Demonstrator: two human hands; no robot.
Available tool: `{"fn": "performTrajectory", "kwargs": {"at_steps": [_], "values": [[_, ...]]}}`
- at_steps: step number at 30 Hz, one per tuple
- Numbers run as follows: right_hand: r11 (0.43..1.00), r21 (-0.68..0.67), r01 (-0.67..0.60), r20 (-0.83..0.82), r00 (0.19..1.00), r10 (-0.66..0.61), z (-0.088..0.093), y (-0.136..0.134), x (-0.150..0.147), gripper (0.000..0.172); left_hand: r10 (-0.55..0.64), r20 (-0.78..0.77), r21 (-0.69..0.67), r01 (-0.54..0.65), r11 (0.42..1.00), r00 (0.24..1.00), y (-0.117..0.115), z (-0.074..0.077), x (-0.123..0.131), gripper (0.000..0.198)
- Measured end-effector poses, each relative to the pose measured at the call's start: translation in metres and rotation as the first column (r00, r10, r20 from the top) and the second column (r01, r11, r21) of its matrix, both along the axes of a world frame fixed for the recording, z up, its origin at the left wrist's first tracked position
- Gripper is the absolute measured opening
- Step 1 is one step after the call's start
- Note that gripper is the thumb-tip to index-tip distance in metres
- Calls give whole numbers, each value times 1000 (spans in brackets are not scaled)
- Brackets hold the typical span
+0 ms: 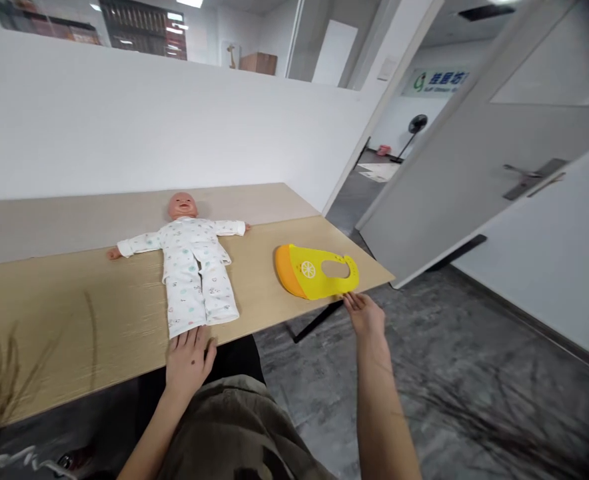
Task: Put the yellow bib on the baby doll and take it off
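Observation:
My left hand [190, 360] rests at the table's front edge, fingers stretched out and thumb apart. Its fingertips are at the hem of one leg of the white patterned trousers [182, 300]. These are on a baby doll [182, 205], which lies on its back with arms spread, in a matching long-sleeved top [187, 233]. My right hand [366, 313] is at the front edge further right, fingers extended to the rim of a yellow bib [319, 287]. The bib lies flat, with an orange pocket [287, 272] and a citrus-slice print. My right thumb is hidden.
The wooden table [119, 313] runs along a low white wall [149, 127], with windows above it. A grey door [474, 153] stands ajar on the right, with a fan [417, 124] beyond the doorway. A black table leg [317, 321] slants below the bib.

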State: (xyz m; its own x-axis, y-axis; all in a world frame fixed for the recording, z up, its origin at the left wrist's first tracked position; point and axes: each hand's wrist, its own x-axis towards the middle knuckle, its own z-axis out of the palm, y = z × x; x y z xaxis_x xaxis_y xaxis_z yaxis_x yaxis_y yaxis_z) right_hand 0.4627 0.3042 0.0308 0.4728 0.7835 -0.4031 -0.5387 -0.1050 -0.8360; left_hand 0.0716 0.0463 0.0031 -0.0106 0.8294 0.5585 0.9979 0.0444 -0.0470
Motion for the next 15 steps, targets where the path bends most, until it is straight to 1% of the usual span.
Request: {"fn": "performTrajectory", "kwargs": {"at_steps": [3, 5, 8, 11, 15], "values": [[999, 39, -26, -63, 998, 28, 9, -7, -17, 12, -18, -11, 41, 19, 999, 1000, 2, -1, -3, 37], [997, 66, -38, -100, 994, 45, 8, -10, -28, 12, -23, -10, 48, 23, 999, 1000, 3, -1, -5, 38], [993, 98, -66, -143, 987, 80, 2, -12, -40, 13, -32, -7, 43, 32, 999, 999, 5, -2, -8, 41], [987, 135, -92, -182, 976, 116, -4, -9, -48, 15, -35, -1, 34, 35, 999, 999, 7, -3, -10, 43], [977, 175, -122, -222, 962, 160, -3, 5, -51, 12, -35, 3, 32, 35, 999, 999, 8, -5, -11, 47]]}}
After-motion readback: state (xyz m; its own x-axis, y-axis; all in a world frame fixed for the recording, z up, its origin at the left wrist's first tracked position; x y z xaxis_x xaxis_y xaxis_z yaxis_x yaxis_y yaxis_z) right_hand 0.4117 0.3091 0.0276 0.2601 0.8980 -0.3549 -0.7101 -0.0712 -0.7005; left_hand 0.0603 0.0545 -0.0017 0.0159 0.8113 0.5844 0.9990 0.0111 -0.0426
